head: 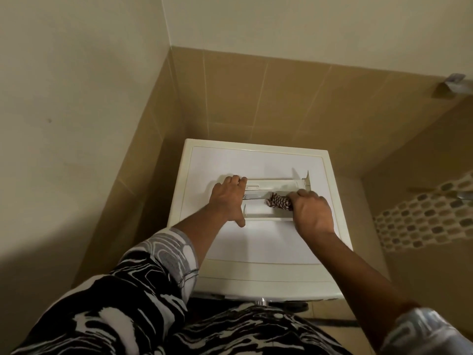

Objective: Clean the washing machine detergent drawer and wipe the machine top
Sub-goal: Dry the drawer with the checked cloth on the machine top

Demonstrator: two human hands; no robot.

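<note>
Fingers [301,195] of right hand [313,211] curled tight round bunched striped cloth [279,201], jammed into detergent drawer [271,187], right half. Exact compartment hard to tell. Left hand [227,198] clamped across drawer's left end, fingers hooked over far edge, thumb down near side. Drawer out of its slot, flat on washing machine top [256,242], long axis left-right. Rest of trough lying leftward of cloth, toward left hand. Probably swipe that way next.

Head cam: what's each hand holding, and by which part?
Right hand grips the bunched striped cloth by its right end, inside the detergent drawer. Left hand holds the drawer's left end, on the machine top.
</note>
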